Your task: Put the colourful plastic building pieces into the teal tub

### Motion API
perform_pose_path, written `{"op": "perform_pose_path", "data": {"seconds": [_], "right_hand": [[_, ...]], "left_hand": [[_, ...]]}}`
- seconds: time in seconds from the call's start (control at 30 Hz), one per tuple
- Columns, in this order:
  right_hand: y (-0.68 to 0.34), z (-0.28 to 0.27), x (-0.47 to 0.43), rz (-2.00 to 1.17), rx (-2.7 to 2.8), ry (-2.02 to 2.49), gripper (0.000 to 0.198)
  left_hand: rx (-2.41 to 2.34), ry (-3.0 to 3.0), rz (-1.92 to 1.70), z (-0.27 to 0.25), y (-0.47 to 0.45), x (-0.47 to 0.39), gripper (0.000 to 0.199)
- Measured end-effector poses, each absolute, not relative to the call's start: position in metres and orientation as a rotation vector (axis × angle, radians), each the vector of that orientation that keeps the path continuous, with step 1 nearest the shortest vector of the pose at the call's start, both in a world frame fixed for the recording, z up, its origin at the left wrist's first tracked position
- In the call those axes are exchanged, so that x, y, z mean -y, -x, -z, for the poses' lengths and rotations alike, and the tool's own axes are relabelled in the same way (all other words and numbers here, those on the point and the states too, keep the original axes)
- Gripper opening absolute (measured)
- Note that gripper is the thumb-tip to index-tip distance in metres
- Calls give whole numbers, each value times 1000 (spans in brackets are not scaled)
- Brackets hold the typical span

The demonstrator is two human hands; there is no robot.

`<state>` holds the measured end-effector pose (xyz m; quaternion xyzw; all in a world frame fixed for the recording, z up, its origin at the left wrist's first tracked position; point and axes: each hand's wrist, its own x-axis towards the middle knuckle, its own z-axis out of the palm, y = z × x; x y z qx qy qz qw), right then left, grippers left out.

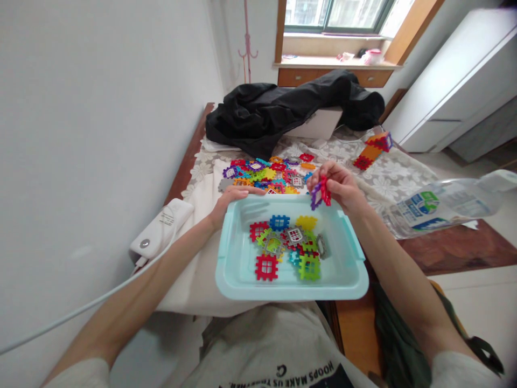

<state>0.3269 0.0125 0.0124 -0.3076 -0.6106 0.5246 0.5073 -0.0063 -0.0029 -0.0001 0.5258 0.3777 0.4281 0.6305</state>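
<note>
My right hand (337, 186) pinches a red plastic interlocking tile (325, 191) together with a purple one (316, 197), above the far right rim of a pale turquoise bin (291, 292). My left hand (236, 202) rests at the bin's far left corner, fingers stretched out toward the loose tiles. Inside the bin lie several notched window tiles, among them a red tile (266, 268), a green tile (309, 268), a blue tile (279, 222) and a yellow tile (306, 222). Beyond the bin spreads a pile of mixed coloured tiles (266, 173), partly hidden by its rim.
At the right, a clear plastic bottle (440, 207) lies near joined orange and red tiles (374, 151). Black cloth (283, 105) covers part of a pale box (317, 124) at the back. A white device (161, 229) with a cable lies by the left wall.
</note>
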Motion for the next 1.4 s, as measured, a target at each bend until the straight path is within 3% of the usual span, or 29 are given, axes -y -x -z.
{"op": "perform_pose_path", "data": {"seconds": [0.23,0.37,0.6,0.9,1.13,1.4], "right_hand": [[-331,-6,-21,-1003,1590,891,44],[-334,18,-36,-687,2106,1141,57],[-320,41,-42,-585,2487,883,35],[-319,36,-27,-701,2233,934,40],[-317,43,-38,-931,1829,981,24],[-327,13,-32,-1166,1167,905,38]], "left_hand": [[-910,-1206,-975,2,9,2,32],[-904,-1189,-932,2,9,2,34],[-902,-1203,-952,0,8,4,31],[-885,-1133,-950,-4,5,5,35],[-789,-994,-930,-9,0,10,32],[-764,-876,-891,-9,-3,11,29]]}}
